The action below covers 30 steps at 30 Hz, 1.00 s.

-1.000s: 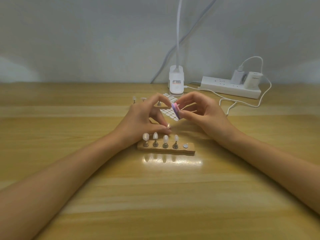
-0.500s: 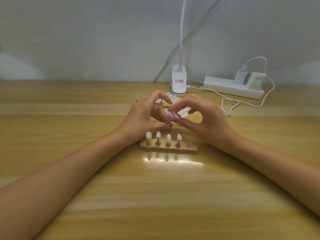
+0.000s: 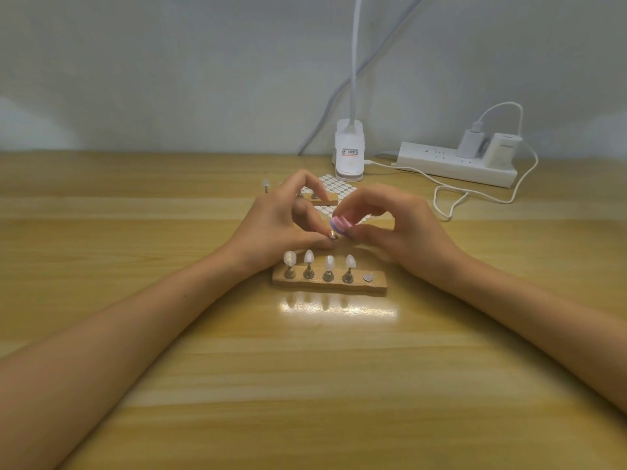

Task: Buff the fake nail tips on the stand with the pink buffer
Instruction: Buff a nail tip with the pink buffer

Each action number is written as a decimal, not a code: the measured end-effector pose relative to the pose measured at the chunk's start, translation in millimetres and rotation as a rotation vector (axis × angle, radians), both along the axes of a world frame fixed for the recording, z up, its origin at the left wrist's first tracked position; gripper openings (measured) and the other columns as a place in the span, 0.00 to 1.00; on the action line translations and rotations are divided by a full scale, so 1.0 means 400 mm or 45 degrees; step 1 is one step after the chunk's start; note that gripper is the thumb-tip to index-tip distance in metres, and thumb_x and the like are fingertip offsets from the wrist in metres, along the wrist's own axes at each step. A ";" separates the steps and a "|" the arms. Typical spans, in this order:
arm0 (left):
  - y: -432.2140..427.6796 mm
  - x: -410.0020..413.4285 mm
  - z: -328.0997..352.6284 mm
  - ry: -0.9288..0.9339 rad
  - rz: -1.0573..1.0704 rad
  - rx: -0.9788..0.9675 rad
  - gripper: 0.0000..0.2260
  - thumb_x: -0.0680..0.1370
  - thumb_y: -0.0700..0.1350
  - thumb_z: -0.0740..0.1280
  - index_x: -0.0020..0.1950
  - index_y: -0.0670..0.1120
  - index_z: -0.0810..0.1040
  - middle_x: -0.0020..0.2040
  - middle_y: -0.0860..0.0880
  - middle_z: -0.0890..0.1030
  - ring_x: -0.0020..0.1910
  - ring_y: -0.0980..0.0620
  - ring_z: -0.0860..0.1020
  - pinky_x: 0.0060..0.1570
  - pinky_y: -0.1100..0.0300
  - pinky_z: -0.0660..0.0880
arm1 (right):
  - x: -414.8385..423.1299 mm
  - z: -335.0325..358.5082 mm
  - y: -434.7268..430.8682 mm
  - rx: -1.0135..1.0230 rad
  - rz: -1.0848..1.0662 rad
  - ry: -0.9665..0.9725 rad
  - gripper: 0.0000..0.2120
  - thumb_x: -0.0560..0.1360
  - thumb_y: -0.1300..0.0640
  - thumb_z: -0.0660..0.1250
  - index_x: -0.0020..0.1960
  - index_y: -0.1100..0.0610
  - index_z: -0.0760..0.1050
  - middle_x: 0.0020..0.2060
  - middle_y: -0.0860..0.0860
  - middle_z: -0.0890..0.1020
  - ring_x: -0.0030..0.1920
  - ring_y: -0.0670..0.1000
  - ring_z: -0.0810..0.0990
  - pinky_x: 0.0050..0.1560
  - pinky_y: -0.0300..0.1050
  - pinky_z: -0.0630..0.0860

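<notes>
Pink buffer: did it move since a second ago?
Yes. The buffer in the right hand came down and slightly left, closer to the stand, toward the tip the left hand pinches.

Pink, lilac and milky white on tan wood.
Pink-and-lilac buffer (image 3: 340, 225) just behind tan stand (image 3: 329, 288); milky white nail tips (image 3: 308, 256) on it; white-dotted sheet (image 3: 336, 186) farther behind.

Two stands (image 3: 329, 286), one pink buffer (image 3: 340, 225), perhaps six tips (image 3: 308, 256).

far stand (image 3: 324, 202) half hidden behind left hand (image 3: 281, 225), lamp neck (image 3: 356, 62) cropped
</notes>
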<state>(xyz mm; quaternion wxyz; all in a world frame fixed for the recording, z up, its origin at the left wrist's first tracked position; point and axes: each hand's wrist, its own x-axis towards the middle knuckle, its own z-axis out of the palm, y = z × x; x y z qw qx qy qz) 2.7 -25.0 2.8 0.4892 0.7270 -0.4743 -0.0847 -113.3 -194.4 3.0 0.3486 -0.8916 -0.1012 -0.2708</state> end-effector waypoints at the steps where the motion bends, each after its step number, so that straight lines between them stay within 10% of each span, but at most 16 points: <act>1: 0.000 0.000 0.000 0.003 -0.003 -0.003 0.23 0.68 0.34 0.80 0.56 0.41 0.72 0.33 0.50 0.84 0.36 0.57 0.83 0.39 0.73 0.71 | 0.000 0.001 0.002 -0.017 -0.001 -0.033 0.05 0.75 0.61 0.73 0.50 0.61 0.81 0.44 0.50 0.83 0.45 0.43 0.80 0.50 0.31 0.71; 30: -0.001 0.005 -0.003 -0.008 -0.024 -0.032 0.22 0.70 0.38 0.79 0.59 0.45 0.74 0.32 0.52 0.83 0.35 0.56 0.82 0.38 0.71 0.72 | -0.003 -0.003 0.010 -0.107 0.023 -0.088 0.05 0.75 0.58 0.74 0.48 0.60 0.81 0.43 0.51 0.84 0.44 0.44 0.80 0.49 0.31 0.70</act>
